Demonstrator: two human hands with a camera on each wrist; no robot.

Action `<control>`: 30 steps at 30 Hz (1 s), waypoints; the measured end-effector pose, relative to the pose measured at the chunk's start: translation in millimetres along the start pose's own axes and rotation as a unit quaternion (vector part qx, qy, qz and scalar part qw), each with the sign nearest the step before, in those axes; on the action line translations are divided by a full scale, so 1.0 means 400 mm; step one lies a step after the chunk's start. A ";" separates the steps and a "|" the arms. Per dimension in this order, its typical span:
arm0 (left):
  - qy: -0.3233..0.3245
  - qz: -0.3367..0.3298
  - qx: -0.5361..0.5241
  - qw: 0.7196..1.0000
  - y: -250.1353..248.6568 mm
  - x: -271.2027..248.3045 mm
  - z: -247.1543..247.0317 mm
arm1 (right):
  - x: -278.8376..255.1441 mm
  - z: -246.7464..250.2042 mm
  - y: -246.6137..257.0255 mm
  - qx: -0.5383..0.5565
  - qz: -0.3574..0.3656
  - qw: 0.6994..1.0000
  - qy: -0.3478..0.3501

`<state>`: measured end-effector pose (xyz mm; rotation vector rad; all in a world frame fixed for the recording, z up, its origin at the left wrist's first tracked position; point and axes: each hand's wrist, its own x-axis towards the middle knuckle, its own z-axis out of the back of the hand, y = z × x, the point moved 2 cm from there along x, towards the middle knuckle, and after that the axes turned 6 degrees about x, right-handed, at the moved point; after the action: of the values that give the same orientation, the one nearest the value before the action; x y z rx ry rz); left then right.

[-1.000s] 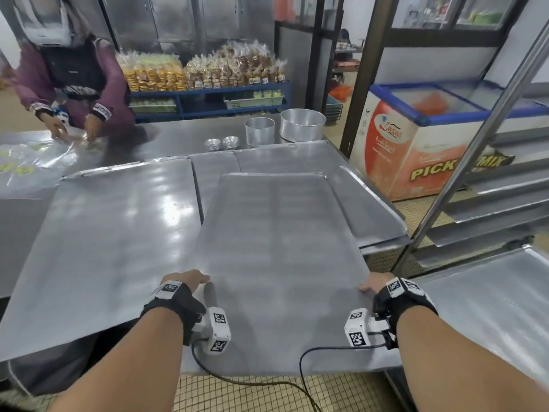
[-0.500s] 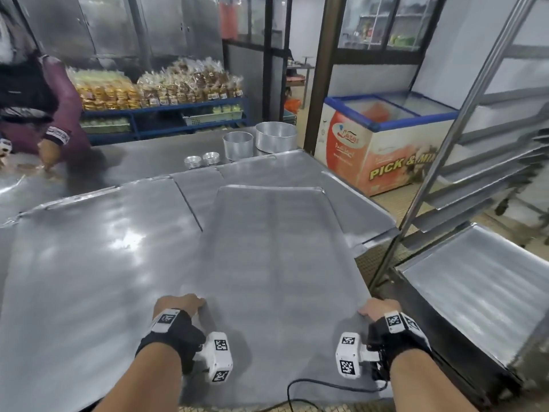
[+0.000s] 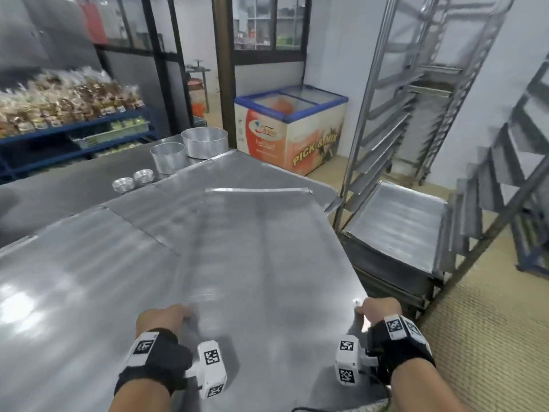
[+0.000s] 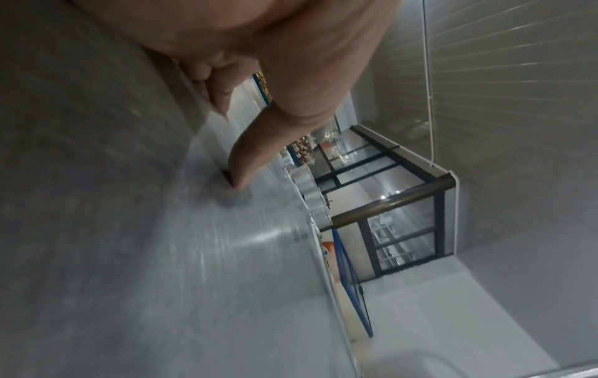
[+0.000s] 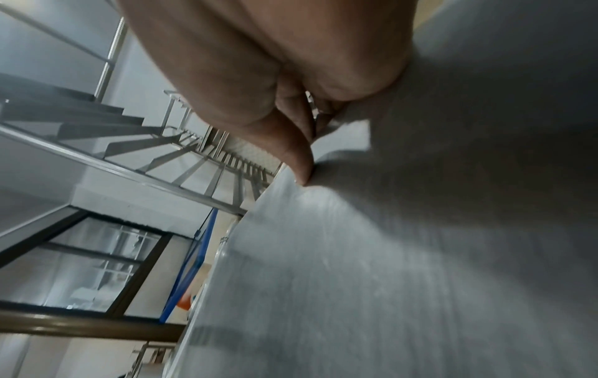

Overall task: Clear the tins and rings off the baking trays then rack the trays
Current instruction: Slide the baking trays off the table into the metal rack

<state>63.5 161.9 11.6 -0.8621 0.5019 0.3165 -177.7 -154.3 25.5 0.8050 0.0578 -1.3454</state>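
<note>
Nearest, the left hand (image 3: pixel 162 318) grips the near left edge of a bare baking tray (image 3: pixel 261 263), thumb (image 4: pixel 255 151) pressed on top with the other fingers curled beneath. The right hand (image 3: pixel 377 310) pinches the tray's near right corner, thumb (image 5: pixel 291 151) on top. The tray stretches away between both hands, overlapping other trays (image 3: pixel 74 278) left of the left hand. Beyond and right of the right hand stands the tray rack (image 3: pixel 386 138), one tray (image 3: pixel 398 224) low in it. Far ahead of the left hand sit two small tins (image 3: pixel 133 181), a ring (image 3: pixel 167 157) and a round cake tin (image 3: pixel 205 142) on the steel table (image 3: pixel 59 188).
</note>
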 end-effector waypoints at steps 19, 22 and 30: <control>0.142 -0.112 0.078 0.981 -0.193 -0.117 -0.298 | -0.135 0.197 -0.315 0.222 -0.136 0.949 -0.177; 0.141 -0.135 0.078 0.978 -0.237 -0.110 -0.371 | -0.111 0.219 -0.370 0.321 -0.155 0.915 -0.186; 0.173 -0.170 0.155 0.958 -0.353 -0.149 -0.533 | -0.023 0.276 -0.451 0.334 -0.241 0.895 -0.172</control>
<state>16.2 -96.4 17.8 -0.6823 0.6935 -0.2306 -382.8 -207.3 24.3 1.1546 -0.5463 -2.0100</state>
